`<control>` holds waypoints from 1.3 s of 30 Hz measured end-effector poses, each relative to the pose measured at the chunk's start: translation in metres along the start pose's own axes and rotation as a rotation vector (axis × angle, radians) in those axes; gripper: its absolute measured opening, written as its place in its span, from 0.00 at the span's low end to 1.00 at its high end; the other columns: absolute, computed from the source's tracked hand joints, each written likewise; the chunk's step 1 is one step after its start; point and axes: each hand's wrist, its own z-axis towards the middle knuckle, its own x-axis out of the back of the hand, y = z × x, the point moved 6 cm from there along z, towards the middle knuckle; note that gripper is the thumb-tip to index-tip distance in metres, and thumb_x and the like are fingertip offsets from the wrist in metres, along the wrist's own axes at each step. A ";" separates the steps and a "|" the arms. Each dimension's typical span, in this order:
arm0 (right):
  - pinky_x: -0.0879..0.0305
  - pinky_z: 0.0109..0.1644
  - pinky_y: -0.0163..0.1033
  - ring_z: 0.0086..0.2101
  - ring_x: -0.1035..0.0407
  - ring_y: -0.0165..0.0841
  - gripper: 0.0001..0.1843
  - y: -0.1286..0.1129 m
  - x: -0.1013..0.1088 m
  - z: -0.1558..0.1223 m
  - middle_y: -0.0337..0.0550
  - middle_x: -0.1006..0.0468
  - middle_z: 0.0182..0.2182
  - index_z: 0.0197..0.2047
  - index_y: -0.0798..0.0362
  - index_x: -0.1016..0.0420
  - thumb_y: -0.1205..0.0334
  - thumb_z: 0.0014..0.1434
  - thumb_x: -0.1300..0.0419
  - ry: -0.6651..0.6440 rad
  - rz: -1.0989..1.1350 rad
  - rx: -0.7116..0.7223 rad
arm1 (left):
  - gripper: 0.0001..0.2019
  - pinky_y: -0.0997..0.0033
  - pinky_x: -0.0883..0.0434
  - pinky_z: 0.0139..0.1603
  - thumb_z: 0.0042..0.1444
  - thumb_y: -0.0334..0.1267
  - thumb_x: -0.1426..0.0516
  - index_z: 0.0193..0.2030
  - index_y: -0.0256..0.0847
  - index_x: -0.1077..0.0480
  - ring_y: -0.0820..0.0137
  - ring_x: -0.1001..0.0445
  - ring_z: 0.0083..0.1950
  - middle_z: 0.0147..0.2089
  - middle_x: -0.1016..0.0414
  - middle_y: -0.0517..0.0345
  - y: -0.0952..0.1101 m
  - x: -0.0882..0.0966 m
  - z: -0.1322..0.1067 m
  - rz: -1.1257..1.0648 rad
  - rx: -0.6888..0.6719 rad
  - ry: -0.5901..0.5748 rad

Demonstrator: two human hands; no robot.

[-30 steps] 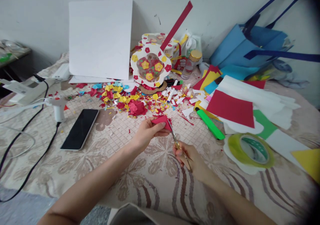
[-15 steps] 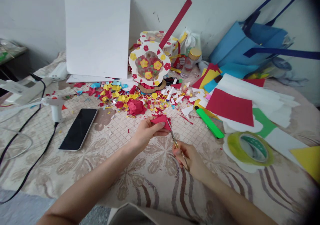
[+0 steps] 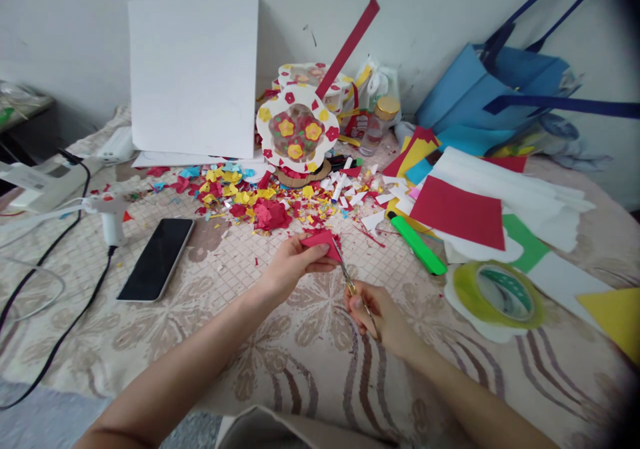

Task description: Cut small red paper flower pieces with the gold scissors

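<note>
My left hand (image 3: 293,266) pinches a small folded piece of red paper (image 3: 320,242) just above the patterned cloth. My right hand (image 3: 380,316) is closed around small scissors (image 3: 349,278), whose blades meet the right edge of the red paper. Both hands hover over the middle of the cloth, just in front of a heap of red, yellow and blue paper scraps (image 3: 250,199).
A black phone (image 3: 156,257) lies left, beside a white glue gun (image 3: 111,214) and cables. A flower-decorated paper piece (image 3: 296,132) leans at the back by a white board (image 3: 193,76). Right are red paper (image 3: 457,210), a green marker (image 3: 417,244), a tape roll (image 3: 495,296) and a blue bag (image 3: 495,96).
Both hands stay almost where they were, with the scissors still at the red paper's edge. The view has shifted slightly.
</note>
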 end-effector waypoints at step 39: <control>0.47 0.18 0.31 0.16 0.47 0.24 0.28 0.000 0.023 0.006 0.31 0.42 0.15 0.28 0.53 0.35 0.34 0.53 0.47 0.203 0.139 -0.019 | 0.12 0.71 0.26 0.36 0.46 0.38 0.36 0.33 0.32 0.30 0.69 0.22 0.32 0.31 0.21 0.50 -0.009 -0.008 -0.002 0.090 0.070 -0.062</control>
